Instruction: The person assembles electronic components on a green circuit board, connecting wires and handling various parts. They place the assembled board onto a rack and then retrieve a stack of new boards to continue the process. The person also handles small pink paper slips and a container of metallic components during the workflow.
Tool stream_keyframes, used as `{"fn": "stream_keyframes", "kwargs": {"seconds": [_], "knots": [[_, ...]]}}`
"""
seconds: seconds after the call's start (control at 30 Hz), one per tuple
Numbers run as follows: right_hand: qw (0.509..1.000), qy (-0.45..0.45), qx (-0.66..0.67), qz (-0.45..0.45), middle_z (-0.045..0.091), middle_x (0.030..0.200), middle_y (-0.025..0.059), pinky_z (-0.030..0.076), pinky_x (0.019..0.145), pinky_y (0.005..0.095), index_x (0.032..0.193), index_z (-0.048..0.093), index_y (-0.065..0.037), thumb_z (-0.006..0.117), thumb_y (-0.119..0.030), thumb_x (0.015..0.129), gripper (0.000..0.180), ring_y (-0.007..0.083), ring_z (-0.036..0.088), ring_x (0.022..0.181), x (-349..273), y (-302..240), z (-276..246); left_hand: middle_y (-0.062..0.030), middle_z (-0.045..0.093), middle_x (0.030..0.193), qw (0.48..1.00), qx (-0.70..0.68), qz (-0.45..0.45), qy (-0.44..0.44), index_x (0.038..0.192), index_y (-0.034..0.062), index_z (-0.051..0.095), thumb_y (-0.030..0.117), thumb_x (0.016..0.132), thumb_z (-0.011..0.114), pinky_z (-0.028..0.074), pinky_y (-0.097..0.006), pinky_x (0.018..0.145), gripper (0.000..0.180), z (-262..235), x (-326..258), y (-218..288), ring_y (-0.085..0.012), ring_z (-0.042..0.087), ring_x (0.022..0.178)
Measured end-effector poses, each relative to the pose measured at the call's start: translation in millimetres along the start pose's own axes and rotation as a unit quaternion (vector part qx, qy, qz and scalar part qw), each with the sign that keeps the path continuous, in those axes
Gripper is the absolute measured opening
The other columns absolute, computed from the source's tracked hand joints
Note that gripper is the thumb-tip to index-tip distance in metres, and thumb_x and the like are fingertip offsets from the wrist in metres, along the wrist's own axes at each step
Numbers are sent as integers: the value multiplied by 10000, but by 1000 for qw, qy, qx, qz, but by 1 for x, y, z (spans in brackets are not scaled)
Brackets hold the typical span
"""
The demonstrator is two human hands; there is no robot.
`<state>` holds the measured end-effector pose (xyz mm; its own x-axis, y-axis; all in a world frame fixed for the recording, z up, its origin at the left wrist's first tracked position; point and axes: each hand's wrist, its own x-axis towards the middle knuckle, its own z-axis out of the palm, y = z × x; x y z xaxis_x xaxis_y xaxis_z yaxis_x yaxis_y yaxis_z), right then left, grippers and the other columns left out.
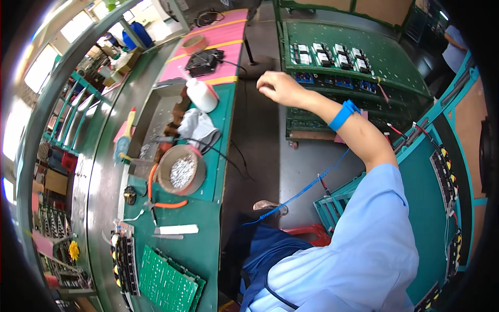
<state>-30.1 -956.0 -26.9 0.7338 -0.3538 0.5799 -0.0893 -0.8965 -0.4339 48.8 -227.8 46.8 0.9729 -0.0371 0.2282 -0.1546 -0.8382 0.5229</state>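
My right hand hangs in the air over the walkway, between the bench and a green rack. Its fingers are curled in, and I see nothing held in them. A blue wrist strap circles that wrist, and a coiled blue cord runs down toward my lap. My left hand is out of view. On the bench nearby are a white squeeze bottle, a grey-white cloth glove, and a round tub of small shiny metal parts. Orange-handled pliers lie against the tub.
Green circuit boards lie at the bench's near end, below a white-handled blade. A metal tray and a brush lie farther left. The wheeled rack carries several white-and-black modules. Another person stands far right.
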Motion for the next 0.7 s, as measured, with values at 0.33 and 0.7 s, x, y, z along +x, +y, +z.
{"fn": "stream_keyframes", "kwargs": {"seconds": [0.33, 0.7], "knots": [[975, -130, 55, -169, 534, 779, 126, 437, 654, 339, 807, 536, -4, 533, -64, 746, 86, 269, 548, 745, -2, -160, 21, -61, 583, 846, 961, -251, -50, 102, 967, -45, 576, 140, 794, 560, 438, -231, 672, 254, 24, -3, -81, -113, 544, 738], [897, -209, 174, -349, 578, 790, 112, 440, 700, 336, 732, 564, -14, 600, -3, 674, 69, 269, 555, 780, -9, -319, 116, -41, 598, 755, 905, -394, -99, 126, 866, 1, 607, 137, 808, 564, 438, -216, 644, 154, 51, -1, -112, -94, 549, 681]]}}
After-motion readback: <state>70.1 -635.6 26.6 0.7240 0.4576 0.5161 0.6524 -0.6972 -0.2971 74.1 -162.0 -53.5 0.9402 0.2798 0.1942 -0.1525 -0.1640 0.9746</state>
